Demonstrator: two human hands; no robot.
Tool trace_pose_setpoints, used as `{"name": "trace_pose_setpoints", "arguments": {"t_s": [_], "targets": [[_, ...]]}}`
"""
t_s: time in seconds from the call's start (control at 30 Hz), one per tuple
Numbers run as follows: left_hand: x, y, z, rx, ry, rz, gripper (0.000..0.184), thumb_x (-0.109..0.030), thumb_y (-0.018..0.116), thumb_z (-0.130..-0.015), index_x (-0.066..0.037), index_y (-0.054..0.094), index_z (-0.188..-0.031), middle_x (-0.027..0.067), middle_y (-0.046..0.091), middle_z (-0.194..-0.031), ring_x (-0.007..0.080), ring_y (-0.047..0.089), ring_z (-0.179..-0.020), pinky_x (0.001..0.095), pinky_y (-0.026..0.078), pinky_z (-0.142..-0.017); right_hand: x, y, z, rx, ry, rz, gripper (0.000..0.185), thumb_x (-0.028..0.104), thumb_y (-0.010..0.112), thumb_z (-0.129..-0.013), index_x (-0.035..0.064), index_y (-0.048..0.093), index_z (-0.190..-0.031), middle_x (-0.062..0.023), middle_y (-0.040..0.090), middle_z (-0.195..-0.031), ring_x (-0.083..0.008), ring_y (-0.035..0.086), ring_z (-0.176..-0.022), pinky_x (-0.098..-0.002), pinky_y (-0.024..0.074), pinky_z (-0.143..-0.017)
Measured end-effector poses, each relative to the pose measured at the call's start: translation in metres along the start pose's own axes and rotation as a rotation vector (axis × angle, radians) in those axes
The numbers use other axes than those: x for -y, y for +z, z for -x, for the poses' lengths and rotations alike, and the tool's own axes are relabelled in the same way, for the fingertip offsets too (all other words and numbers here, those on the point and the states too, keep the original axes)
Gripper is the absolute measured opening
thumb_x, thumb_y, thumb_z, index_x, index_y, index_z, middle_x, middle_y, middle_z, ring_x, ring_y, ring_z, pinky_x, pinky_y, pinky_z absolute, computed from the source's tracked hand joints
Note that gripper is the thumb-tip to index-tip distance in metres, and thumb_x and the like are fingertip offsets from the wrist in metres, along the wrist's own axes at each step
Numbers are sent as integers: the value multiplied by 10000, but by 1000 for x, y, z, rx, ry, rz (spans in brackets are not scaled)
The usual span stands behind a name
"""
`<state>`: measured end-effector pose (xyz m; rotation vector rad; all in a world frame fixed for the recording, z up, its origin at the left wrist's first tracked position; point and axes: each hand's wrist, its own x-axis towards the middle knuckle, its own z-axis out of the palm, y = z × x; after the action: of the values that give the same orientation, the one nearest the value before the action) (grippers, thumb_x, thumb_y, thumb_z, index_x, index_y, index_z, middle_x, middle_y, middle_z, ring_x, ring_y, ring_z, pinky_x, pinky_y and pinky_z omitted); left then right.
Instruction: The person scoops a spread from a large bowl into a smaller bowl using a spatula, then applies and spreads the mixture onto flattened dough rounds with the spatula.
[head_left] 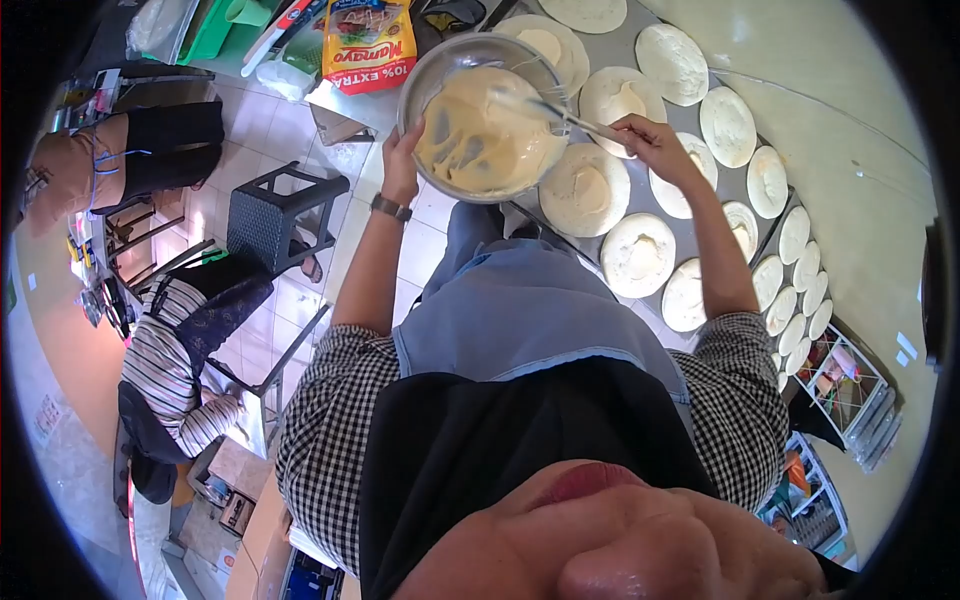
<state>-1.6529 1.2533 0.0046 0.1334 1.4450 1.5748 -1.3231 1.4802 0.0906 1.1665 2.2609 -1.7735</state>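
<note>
Left hand (pixel 402 163) grips a round silver metal bowl (pixel 452 64). Right hand (pixel 652 150) clasps a slender pale-handled utensil (pixel 594 126), its end inside.

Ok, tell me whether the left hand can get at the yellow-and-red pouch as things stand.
Probably yes, but only by letting go: the left hand is holding the side of the metal bowl. The yellow-and-red pouch is close by, with nothing obvious between them.

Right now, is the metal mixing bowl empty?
No, creamy yellowish mixture spreads inside the metal mixing bowl that the left hand holds.
</note>
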Motion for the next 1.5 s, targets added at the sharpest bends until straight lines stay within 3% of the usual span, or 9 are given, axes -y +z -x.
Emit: {"name": "trace_pose_setpoints", "arguments": {"t_s": [0.17, 0.3, 0.4, 0.47, 0.57, 0.9, 1.23, 1.4, 1.5], "targets": [[-28, 23, -22, 107, -12, -78, 473, -272, 635, -886, 74, 538, -1194, 141, 625, -1115, 186, 607, -1003, 299, 468, -876, 28, -13, 19, -7, -261, 760, 139, 138, 553, -920, 77, 611, -1030, -104, 618, -745, -221, 525, -613, -338, 431, -604], [-35, 36, -34, 148, -42, -83, 412, -268, 620, -896, 59, 565, -1141, 142, 642, -1052, 187, 637, -912, 288, 504, -798, 29, -12, 11, 129, -131, 685, 138, 124, 529, -923, 59, 598, -1024, -91, 581, -681, -191, 529, -602, -325, 437, -598], [-34, 48, -34, 186, -66, -119, 411, -265, 619, -896, 69, 567, -1129, 139, 648, -1029, 186, 643, -878, 288, 510, -778, -6, -3, -1, 294, 50, 391, 121, 161, 511, -940, 75, 568, -1002, -54, 577, -704, -164, 563, -680, -323, 449, -598], [-32, 54, -34, 176, -127, -48, 400, -262, 612, -901, 75, 573, -1112, 139, 651, -1016, 183, 641, -887, 291, 512, -775, -21, 7, -6, 422, 358, -133, 116, 158, 488, -955, 98, 580, -991, -4, 525, -646, -76, 487, -543, -255, 378, -453], [-25, 54, -37, 147, -159, 8, 411, -258, 598, -910, 81, 552, -1138, 141, 644, -1034, 186, 639, -894, 292, 514, -777, -3, 16, -3, 478, 522, -320, 119, 162, 477, -963, 127, 588, -983, 16, 500, -619, -19, 353, -417, -188, 249, -354], [-19, 53, -47, 139, -138, 84, 460, -279, 604, -904, 77, 514, -1182, 149, 630, -1065, 207, 641, -914, 313, 524, -792, -36, 29, -14, 525, 420, -884, 245, 209, 477, -961, 23, 595, -1068, -36, 511, -611, -22, 312, -377, -163, 235, -318], [-12, 22, -47, 91, -156, 138, 442, -262, 578, -924, 49, 507, -1228, 131, 616, -1131, 206, 616, -1002, 325, 488, -871, -86, -70, -111, -335, 165, -673, 233, 260, 548, -938, 62, 584, -1056, -10, 538, -641, -47, 437, -439, -198, 343, -391], [-15, 17, -30, 72, -182, 126, 457, -273, 582, -925, 52, 497, -1235, 138, 614, -1145, 211, 626, -1005, 335, 503, -869, -112, -39, -187, -1019, -29, 363, 181, 259, 563, -897, 127, 596, -1017, -90, 607, -701, -285, 616, -643, -390, 492, -591], [-17, 20, -26, 49, -189, 128, 457, -280, 588, -922, 53, 504, -1224, 141, 616, -1139, 211, 633, -989, 334, 513, -851, -113, -7, -203, -1061, -78, 598, 176, 236, 566, -882, 159, 610, -1034, -115, 639, -774, -366, 606, -689, -452, 491, -631]]}}
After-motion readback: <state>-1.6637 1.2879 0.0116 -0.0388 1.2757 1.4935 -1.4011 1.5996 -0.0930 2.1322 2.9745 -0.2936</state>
